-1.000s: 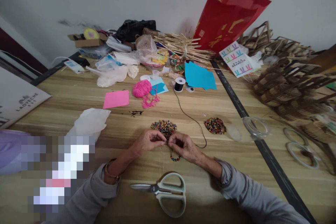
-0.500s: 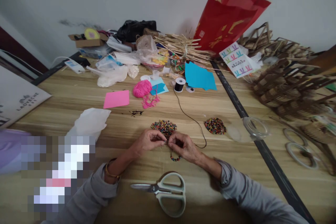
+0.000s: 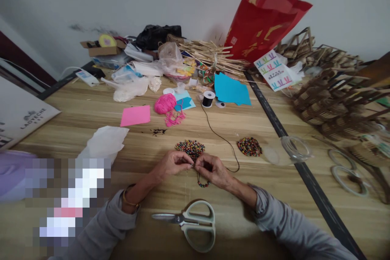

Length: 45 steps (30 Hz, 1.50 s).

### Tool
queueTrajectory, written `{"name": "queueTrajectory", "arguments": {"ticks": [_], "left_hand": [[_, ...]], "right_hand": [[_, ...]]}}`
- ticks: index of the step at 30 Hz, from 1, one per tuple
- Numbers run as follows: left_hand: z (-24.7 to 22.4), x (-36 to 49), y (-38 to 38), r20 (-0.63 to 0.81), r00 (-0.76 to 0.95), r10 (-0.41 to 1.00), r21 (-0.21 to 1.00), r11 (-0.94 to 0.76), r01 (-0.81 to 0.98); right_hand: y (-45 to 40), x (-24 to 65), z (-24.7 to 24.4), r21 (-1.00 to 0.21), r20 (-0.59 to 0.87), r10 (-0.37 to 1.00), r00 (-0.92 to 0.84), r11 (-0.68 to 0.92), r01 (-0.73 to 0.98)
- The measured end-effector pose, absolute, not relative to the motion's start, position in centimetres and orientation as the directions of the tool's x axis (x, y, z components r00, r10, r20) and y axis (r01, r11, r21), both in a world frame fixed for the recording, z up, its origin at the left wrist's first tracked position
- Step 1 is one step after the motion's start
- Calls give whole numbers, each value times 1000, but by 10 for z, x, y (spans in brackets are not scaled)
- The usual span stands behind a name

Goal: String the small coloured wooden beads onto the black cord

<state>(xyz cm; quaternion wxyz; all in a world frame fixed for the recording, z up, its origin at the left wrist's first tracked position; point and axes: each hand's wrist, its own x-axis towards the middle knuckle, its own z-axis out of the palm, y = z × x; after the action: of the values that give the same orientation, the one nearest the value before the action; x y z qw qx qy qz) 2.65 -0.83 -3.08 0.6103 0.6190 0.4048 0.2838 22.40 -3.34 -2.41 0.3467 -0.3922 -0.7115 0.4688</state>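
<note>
My left hand (image 3: 174, 163) is closed in a pinch at the near edge of a pile of small coloured beads (image 3: 189, 146). Whatever its fingertips hold is too small to make out. Thumb and forefinger of my right hand (image 3: 215, 170) press together almost against the left fingertips, pinching a black cord (image 3: 219, 134). That cord comes from a black spool (image 3: 209, 99) and passes behind the right hand. Below this hand hangs a short loop of strung beads (image 3: 203, 185). Scissors with pale handles (image 3: 198, 224) lie nearer to me, their blades pointing left.
A coil of strung beads (image 3: 249, 146) lies to the right, beside clear rings (image 3: 296, 148). Farther back are pink yarn (image 3: 165, 103), a pink card (image 3: 135, 115) and blue sheets (image 3: 232, 89). Woven baskets (image 3: 332, 101) crowd the right side; a red bag (image 3: 265, 20) stands behind.
</note>
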Motion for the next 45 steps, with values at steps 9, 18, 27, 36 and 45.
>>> {"name": "queueTrajectory", "arguments": {"ticks": [9,18,27,36,45], "left_hand": [[-31,27,-8,-144,502,853,987,87,134],[-27,28,-9,-149,517,843,987,97,126],[-31,27,-9,-143,508,850,987,87,132],[-34,26,-9,-132,515,847,990,87,111],[-32,27,-9,-142,514,846,988,94,119]], "right_hand": [[-34,224,-24,-936,120,885,-450,253,247],[-33,224,-24,-937,120,880,-460,253,240],[-34,224,-23,-943,104,879,-464,235,234],[-34,225,-27,-935,128,873,-470,264,235],[-33,225,-28,-929,135,871,-473,277,245]]}}
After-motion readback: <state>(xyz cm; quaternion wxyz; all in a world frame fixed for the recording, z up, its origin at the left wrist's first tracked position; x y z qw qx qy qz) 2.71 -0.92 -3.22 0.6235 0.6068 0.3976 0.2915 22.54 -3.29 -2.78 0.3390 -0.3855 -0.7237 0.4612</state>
